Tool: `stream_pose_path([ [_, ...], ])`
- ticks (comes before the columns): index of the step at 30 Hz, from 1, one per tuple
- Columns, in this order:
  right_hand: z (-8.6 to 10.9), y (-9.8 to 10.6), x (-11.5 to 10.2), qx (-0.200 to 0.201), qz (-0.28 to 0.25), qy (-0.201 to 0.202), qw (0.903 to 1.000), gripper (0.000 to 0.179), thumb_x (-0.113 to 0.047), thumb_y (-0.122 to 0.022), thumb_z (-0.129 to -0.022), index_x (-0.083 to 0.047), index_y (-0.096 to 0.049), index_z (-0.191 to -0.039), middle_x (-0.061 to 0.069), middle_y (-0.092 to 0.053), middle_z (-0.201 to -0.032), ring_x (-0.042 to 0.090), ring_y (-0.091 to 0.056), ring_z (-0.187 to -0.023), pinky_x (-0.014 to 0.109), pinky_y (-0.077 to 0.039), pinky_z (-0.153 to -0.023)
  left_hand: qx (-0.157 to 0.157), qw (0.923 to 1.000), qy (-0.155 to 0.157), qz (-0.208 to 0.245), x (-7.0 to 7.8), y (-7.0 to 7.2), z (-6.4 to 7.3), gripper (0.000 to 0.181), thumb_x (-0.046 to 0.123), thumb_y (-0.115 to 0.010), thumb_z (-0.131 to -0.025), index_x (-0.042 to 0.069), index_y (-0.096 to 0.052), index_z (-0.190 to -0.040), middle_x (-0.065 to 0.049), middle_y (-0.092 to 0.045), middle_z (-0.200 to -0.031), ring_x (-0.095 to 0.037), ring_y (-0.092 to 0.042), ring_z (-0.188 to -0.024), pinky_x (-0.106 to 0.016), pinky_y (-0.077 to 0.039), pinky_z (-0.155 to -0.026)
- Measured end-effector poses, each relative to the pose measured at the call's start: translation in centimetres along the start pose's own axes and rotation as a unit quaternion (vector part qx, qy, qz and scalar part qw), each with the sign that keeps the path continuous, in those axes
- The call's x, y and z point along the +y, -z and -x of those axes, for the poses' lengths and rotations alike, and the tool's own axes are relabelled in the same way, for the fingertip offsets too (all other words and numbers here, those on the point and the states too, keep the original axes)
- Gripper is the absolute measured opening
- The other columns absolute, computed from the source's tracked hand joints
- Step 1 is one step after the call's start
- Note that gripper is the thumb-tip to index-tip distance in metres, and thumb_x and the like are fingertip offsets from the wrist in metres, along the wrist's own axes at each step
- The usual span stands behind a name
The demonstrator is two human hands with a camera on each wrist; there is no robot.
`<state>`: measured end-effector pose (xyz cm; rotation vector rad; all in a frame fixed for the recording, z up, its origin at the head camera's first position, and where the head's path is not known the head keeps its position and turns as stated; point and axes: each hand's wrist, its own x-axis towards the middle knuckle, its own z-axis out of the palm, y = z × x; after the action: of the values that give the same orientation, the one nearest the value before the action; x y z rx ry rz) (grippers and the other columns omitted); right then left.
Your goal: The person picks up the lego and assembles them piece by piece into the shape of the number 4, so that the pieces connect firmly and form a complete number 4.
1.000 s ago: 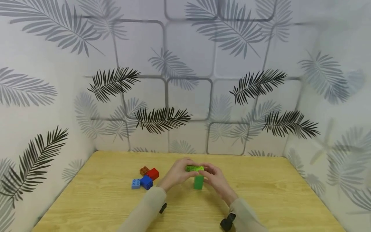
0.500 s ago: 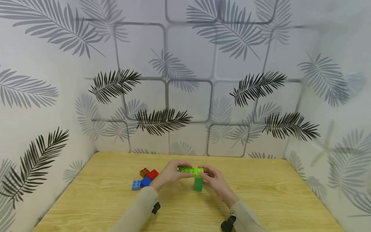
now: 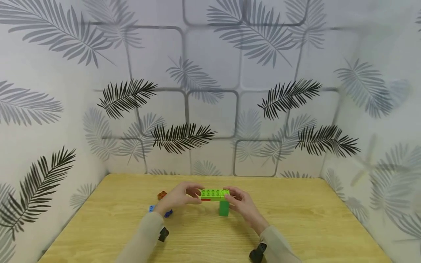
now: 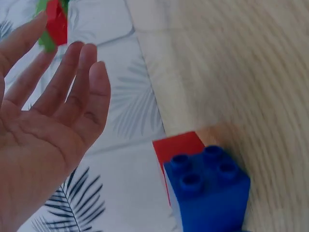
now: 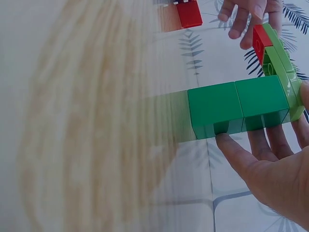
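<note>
Two dark green bricks (image 5: 239, 104) stand stacked on the table. Across their top lies a row of lime green bricks (image 3: 212, 194), reaching out to the left, and a red brick (image 5: 259, 42) is fixed beneath its far end. My right hand (image 3: 245, 208) grips the stack from the right, thumb at the lime corner and fingers along the green side. Just off the left end of the row is my left hand (image 3: 179, 196), its loosely curved fingers apart from the bricks. In the left wrist view, the left palm (image 4: 38, 140) holds nothing.
Left of the structure, partly behind my left forearm, lie loose bricks: an orange-brown one (image 3: 162, 195), a light blue one (image 3: 151, 208), a dark blue one (image 4: 210, 198) and a red one (image 4: 181, 145). A leaf-patterned backdrop (image 3: 213, 109) borders the wooden table (image 3: 296, 219).
My left hand has drawn away leftward from the lime bricks, uncovering more of them and the red brick beneath. The right hand has stayed on the stack.
</note>
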<state>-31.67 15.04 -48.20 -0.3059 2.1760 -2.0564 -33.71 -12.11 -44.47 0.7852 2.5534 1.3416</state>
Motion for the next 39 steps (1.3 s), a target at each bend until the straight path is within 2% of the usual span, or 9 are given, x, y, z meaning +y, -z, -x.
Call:
stream_pose_path([
  [4,0.0,-0.1,-0.1,-0.011,0.002,0.005,0.9999,0.051,-0.032,-0.064,-0.096,-0.006,-0.053,-0.138,0.014,-0.058,-0.126,0.017,-0.061,-0.111,0.052,-0.047,-0.102,-0.004,0.9994,0.013,0.033,-1.2,1.4,0.8,0.044,0.022,-0.073,-0.089,0.015,-0.063,-0.131,-0.013,-0.067,-0.120,-0.024,-0.064,-0.107,-0.036,-0.054,-0.086],
  [7,0.1,-0.1,0.0,-0.014,-0.001,0.001,0.9999,0.051,-0.032,-0.064,-0.096,-0.006,-0.053,-0.138,0.013,-0.059,-0.125,0.017,-0.061,-0.111,0.052,-0.046,-0.103,0.004,0.9992,0.019,0.034,-2.0,2.4,1.2,0.041,0.022,-0.072,-0.090,0.013,-0.064,-0.129,-0.016,-0.066,-0.122,-0.025,-0.063,-0.109,-0.037,-0.054,-0.088],
  [13,0.0,0.0,0.0,-0.007,-0.001,-0.004,1.0000,0.049,-0.030,-0.064,-0.096,-0.007,-0.054,-0.138,0.012,-0.059,-0.124,0.016,-0.061,-0.110,0.050,-0.048,-0.101,0.047,0.9976,0.050,0.012,-3.2,4.3,2.2,0.037,0.018,-0.069,-0.092,0.005,-0.065,-0.126,-0.017,-0.065,-0.125,-0.029,-0.062,-0.113,-0.041,-0.053,-0.093],
  [17,0.0,0.1,-0.1,-0.010,-0.002,-0.001,0.9999,0.046,-0.030,-0.064,-0.096,-0.010,-0.056,-0.137,0.012,-0.059,-0.124,0.017,-0.061,-0.111,0.050,-0.047,-0.102,0.072,0.9945,0.076,0.010,-3.8,5.0,2.7,0.033,0.012,-0.068,-0.092,0.001,-0.065,-0.123,-0.018,-0.064,-0.124,-0.030,-0.061,-0.111,-0.041,-0.054,-0.092],
  [20,-0.1,0.2,-0.1,-0.014,-0.002,0.001,0.9999,0.047,-0.030,-0.064,-0.096,-0.009,-0.054,-0.138,0.012,-0.059,-0.124,0.017,-0.061,-0.112,0.051,-0.046,-0.103,0.076,0.9933,0.088,0.007,-4.1,5.2,2.9,0.031,0.009,-0.067,-0.091,0.000,-0.066,-0.121,-0.019,-0.065,-0.122,-0.030,-0.060,-0.109,-0.040,-0.055,-0.090],
  [27,-0.1,0.2,-0.2,-0.016,-0.006,-0.002,0.9998,0.051,-0.031,-0.065,-0.095,-0.008,-0.053,-0.139,0.011,-0.059,-0.125,0.017,-0.061,-0.112,0.050,-0.047,-0.102,0.088,0.9904,0.106,-0.009,-4.6,5.2,3.2,0.030,0.003,-0.068,-0.089,-0.002,-0.068,-0.119,-0.016,-0.065,-0.118,-0.034,-0.057,-0.111,-0.045,-0.052,-0.094],
  [33,0.0,0.2,-0.1,-0.015,-0.003,-0.001,0.9999,0.049,-0.030,-0.063,-0.096,-0.007,-0.053,-0.139,0.013,-0.058,-0.126,0.017,-0.061,-0.112,0.050,-0.048,-0.101,0.094,0.9889,0.114,-0.011,-5.5,4.7,3.2,0.029,-0.001,-0.069,-0.086,-0.001,-0.070,-0.115,-0.014,-0.068,-0.111,-0.025,-0.063,-0.098,-0.038,-0.056,-0.082],
  [39,0.1,0.2,-0.1,-0.013,0.000,-0.002,0.9999,0.050,-0.031,-0.064,-0.096,-0.008,-0.053,-0.139,0.014,-0.057,-0.127,0.018,-0.061,-0.112,0.050,-0.048,-0.101,0.092,0.9882,0.121,-0.020,-5.6,4.3,3.0,0.026,-0.001,-0.073,-0.082,0.002,-0.072,-0.108,-0.014,-0.070,-0.103,-0.022,-0.065,-0.089,-0.038,-0.056,-0.079],
])
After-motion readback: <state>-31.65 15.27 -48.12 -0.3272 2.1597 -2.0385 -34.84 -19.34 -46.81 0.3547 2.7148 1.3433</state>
